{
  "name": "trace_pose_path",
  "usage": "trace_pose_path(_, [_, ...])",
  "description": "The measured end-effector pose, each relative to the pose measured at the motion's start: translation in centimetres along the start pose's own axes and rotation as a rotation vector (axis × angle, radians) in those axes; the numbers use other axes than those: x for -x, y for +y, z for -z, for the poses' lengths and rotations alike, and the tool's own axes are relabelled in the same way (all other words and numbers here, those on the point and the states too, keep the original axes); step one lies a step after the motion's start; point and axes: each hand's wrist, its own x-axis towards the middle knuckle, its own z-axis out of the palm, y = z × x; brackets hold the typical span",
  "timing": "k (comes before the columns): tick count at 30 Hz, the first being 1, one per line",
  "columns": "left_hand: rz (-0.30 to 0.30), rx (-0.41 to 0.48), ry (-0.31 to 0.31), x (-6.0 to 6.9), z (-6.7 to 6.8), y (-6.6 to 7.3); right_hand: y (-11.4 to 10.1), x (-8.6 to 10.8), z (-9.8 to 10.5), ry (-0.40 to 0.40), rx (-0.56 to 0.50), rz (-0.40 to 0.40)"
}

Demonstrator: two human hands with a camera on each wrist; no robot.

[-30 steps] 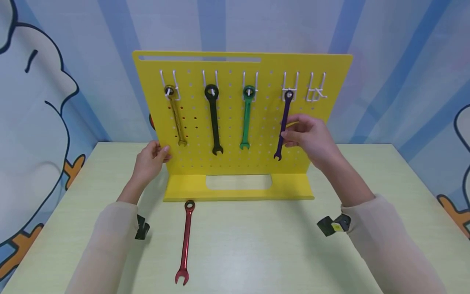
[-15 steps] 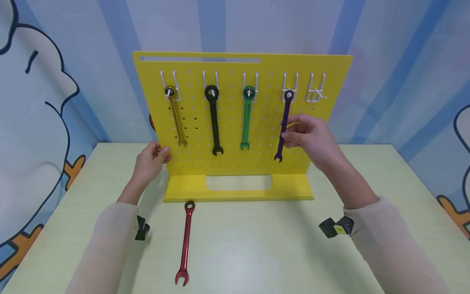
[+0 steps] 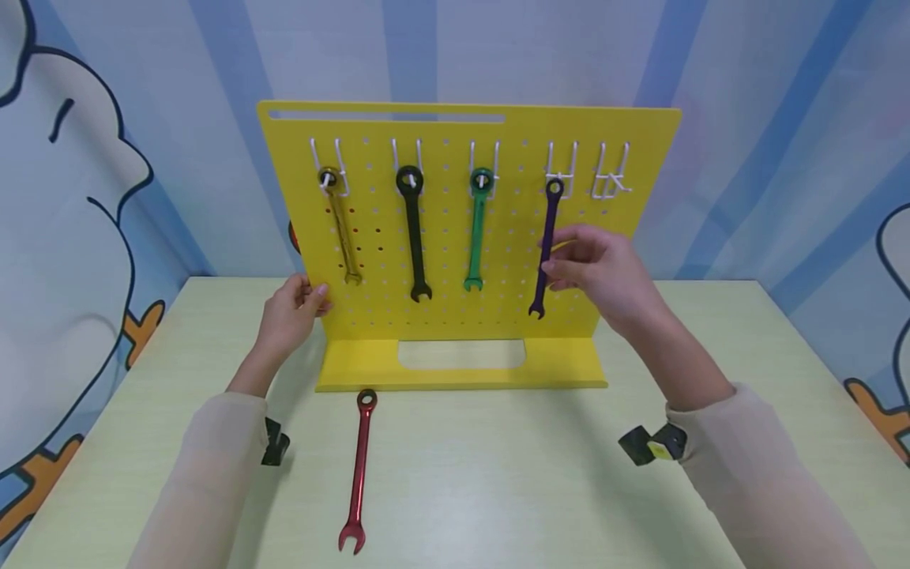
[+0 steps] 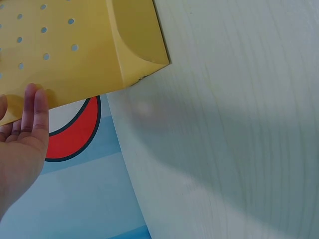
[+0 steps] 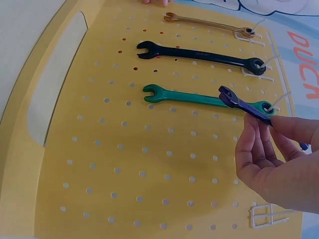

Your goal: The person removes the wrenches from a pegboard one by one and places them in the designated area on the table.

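Observation:
My right hand (image 3: 603, 275) pinches a purple combination wrench (image 3: 550, 221) by its shank, ring end up, in front of the yellow pegboard (image 3: 448, 312). That ring end is at the fourth white hook (image 3: 562, 167); whether the hook passes through it, I cannot tell. In the right wrist view the purple wrench (image 5: 244, 106) stands off the board's face. My left hand (image 3: 287, 316) grips the pegboard's left edge, thumb in front. Gold (image 3: 343, 229), black (image 3: 415, 237) and green (image 3: 478, 233) wrenches hang from hooks. Below the board a red wrench (image 3: 360, 466) lies on the table.
A bare white hook (image 3: 611, 174) sits at the board's far right. The board's base (image 3: 462, 379) rests on the pale wooden table (image 3: 498, 474). Behind stands a blue striped backdrop (image 3: 455, 47) with cartoon figures.
The purple wrench has shifted slightly down and left, its ring end now lower at the hook, with my right hand following. My left hand stays on the board's edge.

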Motion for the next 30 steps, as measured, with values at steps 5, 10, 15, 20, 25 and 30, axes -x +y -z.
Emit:
trace_pose_path(5, [-0.001,0.005,-0.001,0.1,0.0,0.0,0.1,0.1,-0.2,-0.013,0.002,0.001])
trace_pose_path(10, [-0.003,0.013,-0.004,0.0,0.0,-0.1,0.2,0.1,-0.4,-0.031,0.01,0.003])
trace_pose_path(15, [0.014,0.012,-0.003,-0.1,0.0,0.0,0.7,0.0,-0.8,-0.053,0.017,-0.003])
trace_pose_path(20, [0.016,0.014,-0.006,-0.1,0.0,0.0,1.5,-0.1,-1.3,-0.088,0.023,-0.013])
trace_pose_path(25, [0.008,0.013,-0.01,-0.1,0.0,0.0,2.6,-0.1,-2.0,-0.127,-0.009,-0.031])
trace_pose_path(30, [0.003,0.015,-0.013,0.0,0.1,0.0,3.7,0.0,-2.9,-0.166,-0.042,-0.06])
